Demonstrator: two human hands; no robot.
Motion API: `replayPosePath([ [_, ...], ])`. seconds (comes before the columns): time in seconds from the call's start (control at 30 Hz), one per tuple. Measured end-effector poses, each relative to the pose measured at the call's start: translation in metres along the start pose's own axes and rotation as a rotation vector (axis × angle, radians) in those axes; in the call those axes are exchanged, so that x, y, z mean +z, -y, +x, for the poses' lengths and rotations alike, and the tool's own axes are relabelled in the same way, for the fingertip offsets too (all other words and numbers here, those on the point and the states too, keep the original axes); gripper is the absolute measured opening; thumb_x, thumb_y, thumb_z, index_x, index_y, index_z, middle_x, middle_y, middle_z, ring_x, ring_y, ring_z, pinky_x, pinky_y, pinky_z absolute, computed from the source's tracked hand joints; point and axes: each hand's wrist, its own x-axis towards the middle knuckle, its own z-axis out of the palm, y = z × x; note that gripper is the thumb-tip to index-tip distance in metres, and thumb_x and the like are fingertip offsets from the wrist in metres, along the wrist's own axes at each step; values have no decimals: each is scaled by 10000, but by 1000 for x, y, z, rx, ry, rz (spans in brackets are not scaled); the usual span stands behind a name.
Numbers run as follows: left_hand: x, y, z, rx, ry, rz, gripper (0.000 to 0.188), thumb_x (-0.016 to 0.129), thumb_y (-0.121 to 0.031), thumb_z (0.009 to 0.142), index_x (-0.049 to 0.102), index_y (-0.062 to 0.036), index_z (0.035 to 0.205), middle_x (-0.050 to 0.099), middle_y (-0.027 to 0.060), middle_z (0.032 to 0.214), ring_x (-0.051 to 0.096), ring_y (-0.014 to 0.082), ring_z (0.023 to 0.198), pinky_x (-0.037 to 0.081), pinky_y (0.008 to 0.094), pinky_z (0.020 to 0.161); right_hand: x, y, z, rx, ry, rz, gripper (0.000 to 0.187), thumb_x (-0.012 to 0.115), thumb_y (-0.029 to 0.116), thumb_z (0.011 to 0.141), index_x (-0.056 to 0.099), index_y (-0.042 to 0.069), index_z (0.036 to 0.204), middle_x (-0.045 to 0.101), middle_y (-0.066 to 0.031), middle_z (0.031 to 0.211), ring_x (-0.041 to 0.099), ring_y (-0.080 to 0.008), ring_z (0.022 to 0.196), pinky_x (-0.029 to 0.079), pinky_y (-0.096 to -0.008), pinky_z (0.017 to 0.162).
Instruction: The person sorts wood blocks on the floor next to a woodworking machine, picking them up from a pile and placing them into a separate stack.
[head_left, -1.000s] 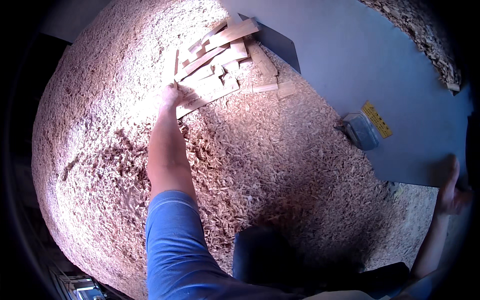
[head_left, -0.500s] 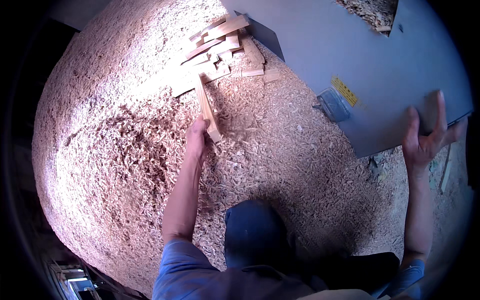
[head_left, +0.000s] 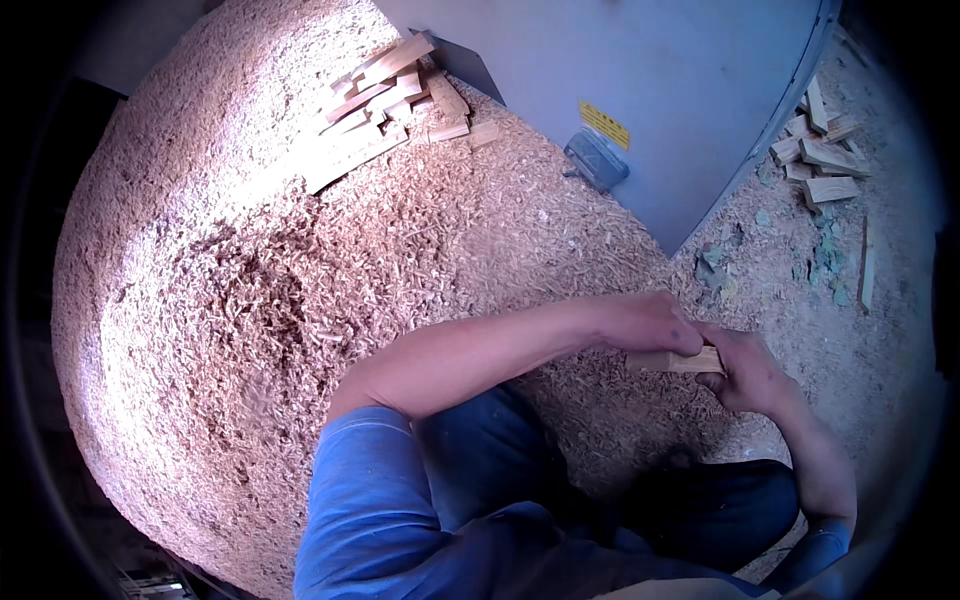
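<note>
A short piece of pale wood point(head_left: 680, 360) lies across both my hands, in front of my bent knees. My left hand point(head_left: 658, 322) has its fingers closed around the wood from above, the arm stretched over to the right. At the wood's right end, my right hand point(head_left: 748, 372) grips it, thumb below and fingers folded over the top. The two hands touch or nearly touch. The wood's left end sticks out under my left hand; the rest is partly hidden by the fingers.
Wood shavings point(head_left: 380, 260) cover the floor. A stack of wood offcuts point(head_left: 375, 95) lies at the upper left, and another offcut pile point(head_left: 825, 150) at the far right. Between them stands a grey metal panel point(head_left: 700, 90) with a yellow label point(head_left: 604, 124) and a clear box point(head_left: 597, 160).
My left hand has carried the wood from the shavings rightward to my right hand. My right hand has left the grey panel and closed on the wood. The view has shifted right.
</note>
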Motion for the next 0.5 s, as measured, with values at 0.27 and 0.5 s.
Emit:
replayPosePath([
  [0.27,-102,47,-25,-152,-594,40,627,700,-369,964,536,4,1440,736,139,1101,678,170,802,542,343,912,-161,-234,-74,418,-955,-819,490,589,56,974,513,88,1458,629,-239,1317,604,-403,1225,484,-432,1024],
  [0.5,-226,179,-166,-584,-1249,387,773,710,-325,839,460,-20,1504,582,302,1383,549,425,1315,424,428,1141,-133,-67,40,-39,-1373,-639,566,597,177,1041,380,20,1539,413,-180,1582,407,-296,1454,337,-413,1177],
])
